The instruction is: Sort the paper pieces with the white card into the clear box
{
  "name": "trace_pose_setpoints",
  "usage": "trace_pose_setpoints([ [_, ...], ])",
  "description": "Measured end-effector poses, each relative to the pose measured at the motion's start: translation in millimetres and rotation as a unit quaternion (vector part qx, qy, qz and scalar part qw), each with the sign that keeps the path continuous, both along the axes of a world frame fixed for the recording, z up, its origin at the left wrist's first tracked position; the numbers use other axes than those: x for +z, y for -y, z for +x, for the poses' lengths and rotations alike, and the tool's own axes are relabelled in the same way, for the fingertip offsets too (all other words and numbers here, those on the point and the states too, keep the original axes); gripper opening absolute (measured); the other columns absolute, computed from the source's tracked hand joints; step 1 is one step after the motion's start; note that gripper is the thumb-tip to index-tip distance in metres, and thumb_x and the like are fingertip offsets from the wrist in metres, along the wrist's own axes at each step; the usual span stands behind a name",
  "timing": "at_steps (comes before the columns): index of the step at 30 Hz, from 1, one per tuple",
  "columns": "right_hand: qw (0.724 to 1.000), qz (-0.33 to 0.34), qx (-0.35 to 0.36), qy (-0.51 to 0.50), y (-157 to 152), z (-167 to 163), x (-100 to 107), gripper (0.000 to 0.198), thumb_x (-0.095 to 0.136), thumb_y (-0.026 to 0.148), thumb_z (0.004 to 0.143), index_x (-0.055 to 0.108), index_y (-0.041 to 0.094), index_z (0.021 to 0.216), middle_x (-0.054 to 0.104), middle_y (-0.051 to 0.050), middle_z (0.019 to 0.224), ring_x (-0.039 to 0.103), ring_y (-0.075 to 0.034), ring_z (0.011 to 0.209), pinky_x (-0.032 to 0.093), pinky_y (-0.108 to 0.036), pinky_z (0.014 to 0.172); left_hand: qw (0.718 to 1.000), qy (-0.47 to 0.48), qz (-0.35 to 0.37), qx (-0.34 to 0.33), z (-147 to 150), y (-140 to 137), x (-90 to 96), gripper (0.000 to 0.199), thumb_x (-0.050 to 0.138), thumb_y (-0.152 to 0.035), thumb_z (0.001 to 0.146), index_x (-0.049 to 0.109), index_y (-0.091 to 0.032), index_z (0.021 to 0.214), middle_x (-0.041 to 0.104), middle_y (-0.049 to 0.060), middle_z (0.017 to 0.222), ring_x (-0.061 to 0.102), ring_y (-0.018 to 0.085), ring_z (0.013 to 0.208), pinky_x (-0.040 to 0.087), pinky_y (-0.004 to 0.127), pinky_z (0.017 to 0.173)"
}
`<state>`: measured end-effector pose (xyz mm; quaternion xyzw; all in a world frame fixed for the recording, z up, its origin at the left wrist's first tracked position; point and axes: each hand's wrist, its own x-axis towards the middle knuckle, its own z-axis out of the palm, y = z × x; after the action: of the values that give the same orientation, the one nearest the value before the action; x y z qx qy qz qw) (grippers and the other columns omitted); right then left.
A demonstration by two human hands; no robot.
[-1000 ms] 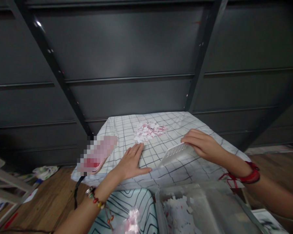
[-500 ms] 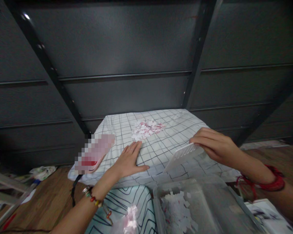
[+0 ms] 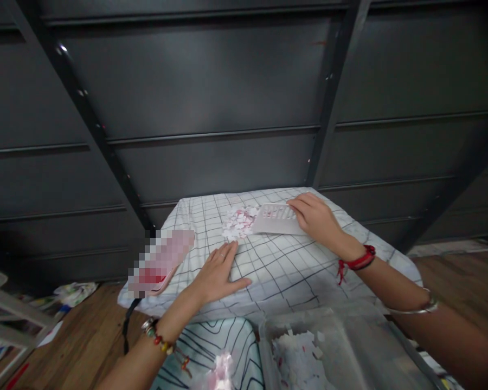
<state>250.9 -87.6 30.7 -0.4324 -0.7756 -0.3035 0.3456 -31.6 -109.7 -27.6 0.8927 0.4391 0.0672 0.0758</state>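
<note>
My right hand (image 3: 314,218) is closed on the end of a white slotted plastic scoop (image 3: 274,219). The scoop's far edge touches the right side of a heap of white and pink paper scraps (image 3: 239,222) on a white checked cloth (image 3: 268,268). My left hand (image 3: 217,273) lies flat on the cloth with its fingers spread and holds nothing. Its fingertips are just short of the heap. In front of the cloth stands a clear plastic box (image 3: 341,346) with more paper scraps (image 3: 299,360) inside.
A pink phone-like object (image 3: 168,260), partly blurred out, lies on the cloth at the left with a black strap (image 3: 127,325). A teal patterned cushion (image 3: 244,338) carries a pink plastic bag (image 3: 219,374). Dark metal panels (image 3: 211,162) rise behind the cloth.
My right hand has carried the scoop left and away from me, from above the cloth's front right down to the heap. My left hand has stayed flat on the cloth.
</note>
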Motion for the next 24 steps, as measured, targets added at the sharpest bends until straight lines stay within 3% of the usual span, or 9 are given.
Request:
trace_pose_setpoints([
  [6,1.0,-0.012,-0.004,0.01,-12.9,-17.4,-5.8,0.025,0.039,0.019,0.088,0.063,0.013,0.088,0.062,-0.009,0.077,0.05,-0.02,0.076,0.04,-0.034,0.071,1.0,-0.015,-0.001,0.002,1.2,1.4,1.4,0.088,0.042,-0.063,0.083,0.016,-0.004,0.143,0.023,0.021,0.147,0.021,0.033,0.135,0.019,0.047,0.109],
  [14,0.997,-0.061,0.012,0.044,-11.4,-20.1,-8.8,0.03,0.038,0.031,0.091,0.063,0.014,0.093,0.064,-0.007,0.079,0.053,-0.019,0.077,0.04,-0.031,0.073,0.999,-0.027,0.021,-0.017,-1.2,-0.9,-3.7,0.071,0.038,-0.062,0.087,0.033,-0.013,0.139,0.026,0.016,0.147,0.02,0.032,0.136,0.018,0.048,0.109],
  [19,0.994,-0.087,0.019,0.062,-17.3,-16.5,-6.2,0.025,0.039,0.027,0.091,0.063,0.02,0.094,0.067,-0.004,0.081,0.056,-0.017,0.075,0.038,-0.03,0.07,0.999,-0.028,0.018,-0.018,-0.8,-0.9,-3.0,0.068,0.037,-0.06,0.089,0.033,-0.015,0.139,0.026,0.015,0.147,0.02,0.031,0.136,0.018,0.048,0.109],
  [24,0.998,-0.056,-0.011,0.017,-29.1,-10.4,6.4,0.025,0.037,0.023,0.09,0.062,0.018,0.094,0.065,-0.005,0.081,0.054,-0.019,0.079,0.032,-0.033,0.072,0.999,-0.04,0.005,-0.017,-0.2,1.7,1.5,0.068,0.037,-0.059,0.089,0.031,-0.015,0.14,0.024,0.015,0.148,0.018,0.033,0.136,0.018,0.05,0.108],
])
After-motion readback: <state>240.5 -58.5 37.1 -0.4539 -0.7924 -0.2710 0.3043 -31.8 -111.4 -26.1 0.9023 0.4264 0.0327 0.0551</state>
